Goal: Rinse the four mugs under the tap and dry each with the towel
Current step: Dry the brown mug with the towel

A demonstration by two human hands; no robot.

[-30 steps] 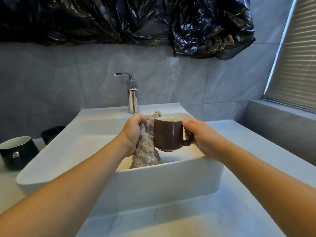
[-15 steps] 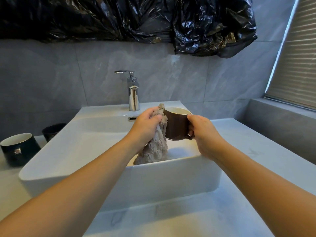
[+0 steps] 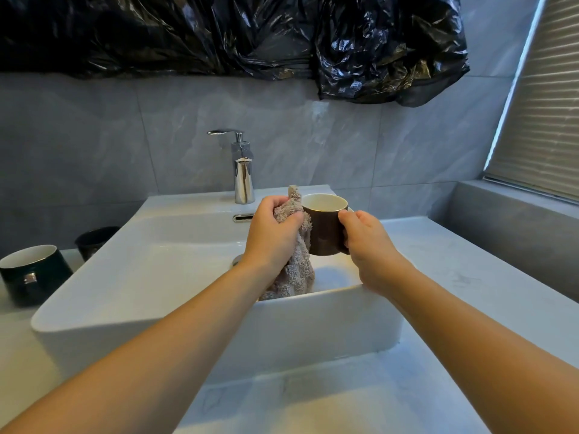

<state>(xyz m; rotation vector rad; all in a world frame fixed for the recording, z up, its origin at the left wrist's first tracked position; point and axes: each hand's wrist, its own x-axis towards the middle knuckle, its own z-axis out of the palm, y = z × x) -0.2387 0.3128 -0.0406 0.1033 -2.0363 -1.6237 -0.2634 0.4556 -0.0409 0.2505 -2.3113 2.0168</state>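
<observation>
brown mug [image 3: 324, 233] held over the sink [image 3: 156, 277], front-right of the tap [image 3: 243, 180]. since a second ago i've raised it and tipped the mouth toward me. right hand [image 3: 369, 245] grips its handle side; left hand [image 3: 272, 236] fingers clutch the towel [image 3: 297, 270] against its wall. drying underway; two dark mugs [image 3: 31, 274] wait left of the sink.

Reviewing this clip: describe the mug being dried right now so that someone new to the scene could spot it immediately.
Start at the white rectangular sink basin below the chrome tap. Above its right half, the right hand holds a glossy brown ceramic mug upright while the left hand presses a fluffy beige towel against its side. Unlike the two dark mugs on the counter left of the basin, it is brown and held aloft.
</observation>
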